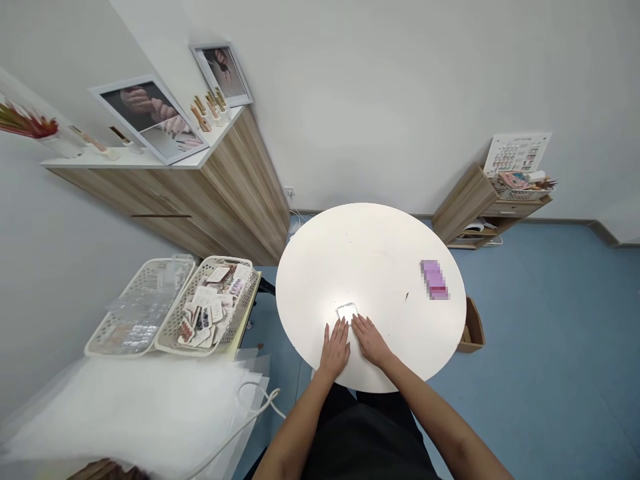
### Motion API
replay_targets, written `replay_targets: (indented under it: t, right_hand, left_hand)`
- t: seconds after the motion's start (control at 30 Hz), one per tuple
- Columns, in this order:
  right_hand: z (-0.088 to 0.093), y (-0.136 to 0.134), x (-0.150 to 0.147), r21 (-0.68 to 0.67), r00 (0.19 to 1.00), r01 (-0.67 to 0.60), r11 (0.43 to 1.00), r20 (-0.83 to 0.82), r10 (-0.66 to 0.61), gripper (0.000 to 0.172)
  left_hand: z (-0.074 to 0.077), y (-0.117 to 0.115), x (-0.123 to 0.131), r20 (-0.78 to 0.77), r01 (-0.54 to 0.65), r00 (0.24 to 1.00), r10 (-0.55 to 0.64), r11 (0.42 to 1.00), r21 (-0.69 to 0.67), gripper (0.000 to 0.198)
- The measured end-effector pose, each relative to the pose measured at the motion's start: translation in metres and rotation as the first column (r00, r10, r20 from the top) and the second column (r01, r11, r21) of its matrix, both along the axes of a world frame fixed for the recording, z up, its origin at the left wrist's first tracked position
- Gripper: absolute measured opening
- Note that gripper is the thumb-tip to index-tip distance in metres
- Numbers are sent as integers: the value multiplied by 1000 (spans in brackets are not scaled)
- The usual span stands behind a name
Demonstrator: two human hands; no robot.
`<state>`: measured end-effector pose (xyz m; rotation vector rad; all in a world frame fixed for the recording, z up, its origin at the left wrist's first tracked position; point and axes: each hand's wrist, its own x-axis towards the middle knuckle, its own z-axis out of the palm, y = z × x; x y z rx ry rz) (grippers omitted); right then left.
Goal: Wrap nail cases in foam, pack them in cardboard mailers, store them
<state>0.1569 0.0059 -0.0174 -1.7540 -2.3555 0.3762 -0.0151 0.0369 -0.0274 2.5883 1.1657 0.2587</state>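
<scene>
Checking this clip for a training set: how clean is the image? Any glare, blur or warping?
In the head view, wide-angle warping makes the wooden cabinet lean; glare brightens the white round table around the small glinting item near the right hand; the pink item is pixelated; the translucent sheeting at lower left is blurred.

Basically a white round bench (320, 267) with a small white-edged piece (347, 312) and a pink packet (435, 280), over a plain blue floor (550, 333), wood-grain cabinet (235, 193) behind.
</scene>
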Motion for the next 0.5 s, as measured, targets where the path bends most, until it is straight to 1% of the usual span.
replay_targets:
  t: [0.13,0.27,0.37,0.43,0.5]
  right_hand:
    - [-14,-9,-5,23,996,-4,1000,93,2,72]
    - [-24,-8,-8,34,990,20,999,135,-24,70]
    - [-29,4,-7,26,988,54,998,145,-57,70]
    - [-31,19,-4,5,986,90,996,142,-90,71]
    - [-30,38,2,-23,984,122,992,130,-118,73]
  left_hand:
    - [-6,-5,0,-38,-3,999,3,1000,1,71]
    - [-6,2,4,-58,-1,998,0,1000,-13,73]
    - [1,13,7,-62,-42,997,40,999,-32,74]
    - [9,20,6,-51,-93,995,91,995,-40,74]
    - [17,25,-2,-22,-143,990,143,989,-45,69]
